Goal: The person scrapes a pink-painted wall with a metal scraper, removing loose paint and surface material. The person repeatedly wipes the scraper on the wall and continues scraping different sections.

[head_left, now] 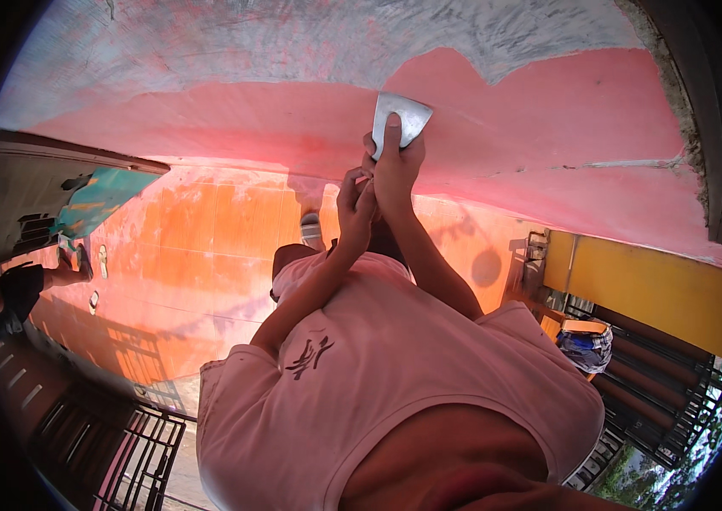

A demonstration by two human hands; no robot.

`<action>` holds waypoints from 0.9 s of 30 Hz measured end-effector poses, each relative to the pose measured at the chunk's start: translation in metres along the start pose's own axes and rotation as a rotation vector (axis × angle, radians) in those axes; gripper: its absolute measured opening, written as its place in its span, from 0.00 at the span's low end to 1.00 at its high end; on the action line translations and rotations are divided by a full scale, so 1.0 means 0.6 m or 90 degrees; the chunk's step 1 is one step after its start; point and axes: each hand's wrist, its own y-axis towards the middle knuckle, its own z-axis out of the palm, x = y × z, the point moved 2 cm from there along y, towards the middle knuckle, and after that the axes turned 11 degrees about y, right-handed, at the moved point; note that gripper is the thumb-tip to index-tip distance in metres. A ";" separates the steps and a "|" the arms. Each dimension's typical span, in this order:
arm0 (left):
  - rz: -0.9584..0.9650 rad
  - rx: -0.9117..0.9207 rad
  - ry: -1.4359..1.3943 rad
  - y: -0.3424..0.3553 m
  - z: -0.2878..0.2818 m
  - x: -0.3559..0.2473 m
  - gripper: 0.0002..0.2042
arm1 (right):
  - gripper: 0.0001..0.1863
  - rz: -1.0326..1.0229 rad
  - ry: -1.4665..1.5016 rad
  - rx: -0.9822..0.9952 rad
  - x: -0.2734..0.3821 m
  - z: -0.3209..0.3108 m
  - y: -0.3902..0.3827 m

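My right hand (396, 166) grips a flat, wide metal scraper blade (403, 111), thumb lying along its face, against a pink wall (514, 111). The wall's upper band (233, 43) is rough, streaky grey with a wavy lower edge. Just below and left of my right hand, my left hand (355, 198) has its fingers curled and pinched together; whatever they may hold is hidden. A crack (599, 164) runs across the pink surface toward the right.
Orange tiled floor (182, 255) lies below, with my sandalled foot (310, 230). Another person's leg and dark shorts (28, 285) show at far left, near loose sandals (101, 260). Metal railings (139, 451) stand lower left; a yellow wall (650, 289) and a bag (584, 349) are at right.
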 end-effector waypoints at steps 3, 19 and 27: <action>-0.012 0.001 -0.021 0.003 -0.001 0.001 0.10 | 0.15 -0.038 -0.008 -0.023 -0.003 0.005 0.001; 0.022 0.006 0.071 0.021 -0.020 0.007 0.09 | 0.16 -0.029 0.014 -0.039 -0.018 0.004 0.005; 0.035 0.007 0.079 0.038 -0.022 -0.025 0.09 | 0.18 -0.059 0.008 0.026 -0.003 0.032 0.010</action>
